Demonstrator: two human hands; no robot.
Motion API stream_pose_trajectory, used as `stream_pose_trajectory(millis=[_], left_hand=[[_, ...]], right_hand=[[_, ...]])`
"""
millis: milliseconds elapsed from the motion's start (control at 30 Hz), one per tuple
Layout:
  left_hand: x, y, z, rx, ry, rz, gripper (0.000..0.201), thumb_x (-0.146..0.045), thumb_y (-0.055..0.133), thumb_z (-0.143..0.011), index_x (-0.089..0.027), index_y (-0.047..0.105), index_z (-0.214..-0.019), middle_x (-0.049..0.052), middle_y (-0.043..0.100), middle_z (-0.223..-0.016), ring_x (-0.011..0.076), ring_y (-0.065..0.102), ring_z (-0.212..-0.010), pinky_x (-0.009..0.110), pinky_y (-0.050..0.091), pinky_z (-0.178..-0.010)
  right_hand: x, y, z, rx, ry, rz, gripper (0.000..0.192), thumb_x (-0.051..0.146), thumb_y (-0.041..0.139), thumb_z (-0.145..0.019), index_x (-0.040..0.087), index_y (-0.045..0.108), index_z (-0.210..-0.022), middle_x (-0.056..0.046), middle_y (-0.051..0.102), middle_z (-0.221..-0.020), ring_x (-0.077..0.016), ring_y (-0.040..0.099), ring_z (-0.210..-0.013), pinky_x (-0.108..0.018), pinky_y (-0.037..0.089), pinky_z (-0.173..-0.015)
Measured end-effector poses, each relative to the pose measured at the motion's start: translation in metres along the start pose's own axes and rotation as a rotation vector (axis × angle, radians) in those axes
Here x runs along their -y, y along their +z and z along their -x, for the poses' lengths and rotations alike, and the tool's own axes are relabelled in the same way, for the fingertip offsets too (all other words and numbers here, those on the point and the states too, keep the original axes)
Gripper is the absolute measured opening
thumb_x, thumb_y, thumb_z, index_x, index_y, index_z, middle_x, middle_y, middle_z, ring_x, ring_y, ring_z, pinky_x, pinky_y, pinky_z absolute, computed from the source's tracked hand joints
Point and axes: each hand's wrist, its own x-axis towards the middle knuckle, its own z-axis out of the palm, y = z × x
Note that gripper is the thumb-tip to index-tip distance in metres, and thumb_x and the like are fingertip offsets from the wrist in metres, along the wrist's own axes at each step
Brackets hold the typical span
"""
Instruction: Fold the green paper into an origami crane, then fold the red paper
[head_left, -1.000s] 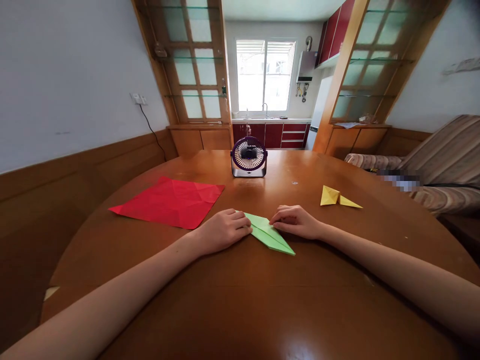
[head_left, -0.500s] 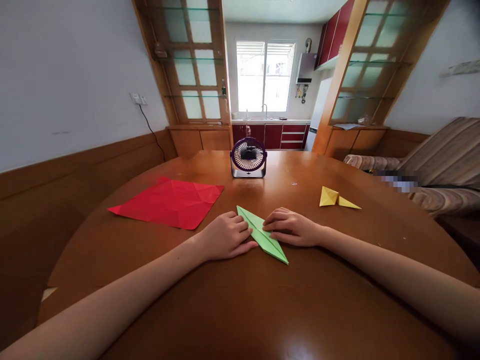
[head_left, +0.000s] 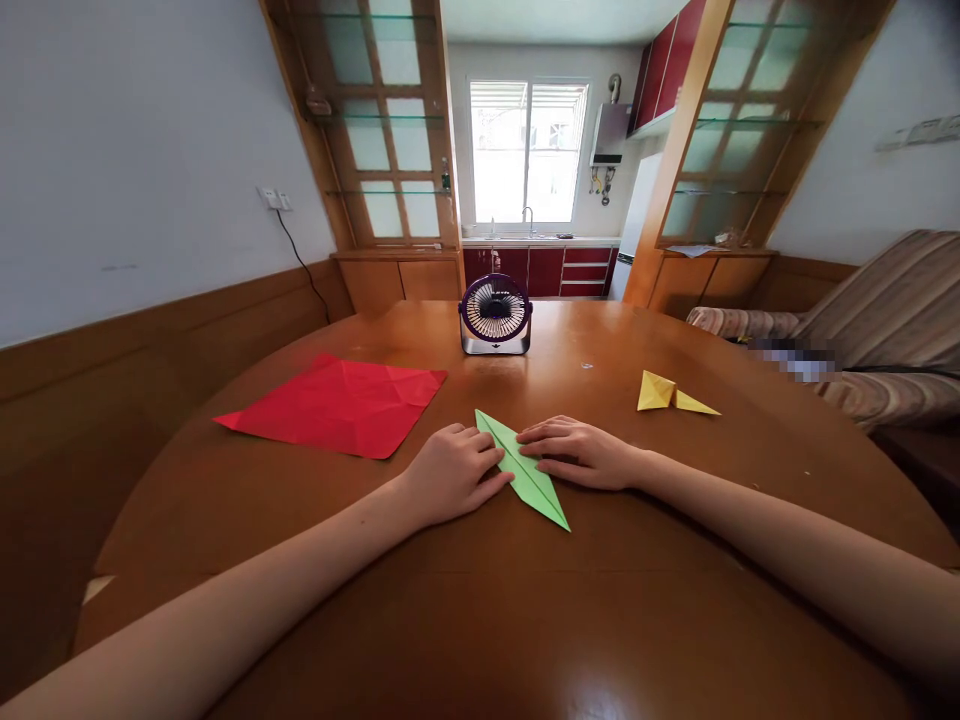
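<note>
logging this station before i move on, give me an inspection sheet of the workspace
surface: round brown wooden table, glossy, a few small specks.
job's things: folded green paper, long and pointed, flat on the table.
clutter: creased red paper sheet to the left; folded yellow paper piece to the right; small purple desk fan behind.
hands: left hand and right hand press on the green paper from either side, fingers flat, gripping nothing.
cables: black cord down the left wall from a socket.
surroundings: striped sofa at right, kitchen window behind.
</note>
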Motion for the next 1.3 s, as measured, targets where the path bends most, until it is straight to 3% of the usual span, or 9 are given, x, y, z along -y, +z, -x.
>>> stream_pose_trajectory(millis=[400, 733, 900, 1100, 1300], left_hand=[[-0.02, -0.004, -0.003, 0.013, -0.153, -0.068, 0.045, -0.053, 0.049, -0.09, -0.014, 0.07, -0.083, 0.01, 0.07, -0.074, 0.0233, 0.066, -0.072, 0.035, 0.045, -0.068], [-0.018, -0.002, -0.003, 0.025, -0.246, -0.116, 0.025, -0.033, 0.054, -0.087, -0.014, 0.069, -0.082, 0.01, 0.068, -0.084, 0.0249, 0.063, -0.078, 0.037, 0.041, -0.066], [-0.007, -0.001, -0.003, 0.066, -0.194, -0.097, 0.024, -0.023, 0.048, -0.092, -0.015, 0.069, -0.082, 0.008, 0.067, -0.077, 0.0222, 0.061, -0.074, 0.035, 0.041, -0.065], [0.014, 0.004, 0.001, 0.07, -0.035, 0.012, 0.023, -0.022, 0.048, -0.094, -0.016, 0.07, -0.097, 0.006, 0.07, -0.087, 0.0193, 0.064, -0.078, 0.031, 0.044, -0.067], [0.025, 0.011, 0.004, 0.016, 0.08, 0.172, 0.028, -0.021, 0.041, -0.098, -0.018, 0.068, -0.106, 0.006, 0.072, -0.099, 0.0185, 0.066, -0.09, 0.031, 0.047, -0.075]], right_hand=[[-0.003, 0.003, 0.0, 0.011, 0.077, 0.008, 0.041, 0.031, 0.051, -0.097, 0.022, 0.052, -0.137, -0.011, 0.051, -0.142, -0.0238, 0.044, -0.135, -0.051, 0.033, -0.113], [-0.002, 0.002, -0.001, 0.011, 0.081, 0.079, 0.037, 0.03, 0.048, -0.098, 0.021, 0.055, -0.133, -0.01, 0.061, -0.131, -0.0225, 0.052, -0.126, -0.05, 0.034, -0.111], [-0.001, 0.002, -0.001, -0.014, 0.052, 0.096, 0.032, 0.028, 0.049, -0.097, 0.019, 0.059, -0.126, -0.011, 0.064, -0.125, -0.0222, 0.057, -0.12, -0.05, 0.034, -0.11], [-0.001, 0.0, -0.001, -0.056, -0.04, 0.049, 0.027, 0.025, 0.05, -0.096, 0.019, 0.063, -0.119, -0.01, 0.067, -0.119, -0.0213, 0.06, -0.114, -0.047, 0.041, -0.105], [0.001, -0.001, -0.002, 0.027, -0.022, 0.044, 0.038, 0.026, 0.048, -0.097, 0.023, 0.052, -0.135, -0.009, 0.052, -0.141, -0.0229, 0.043, -0.135, -0.048, 0.034, -0.113]])
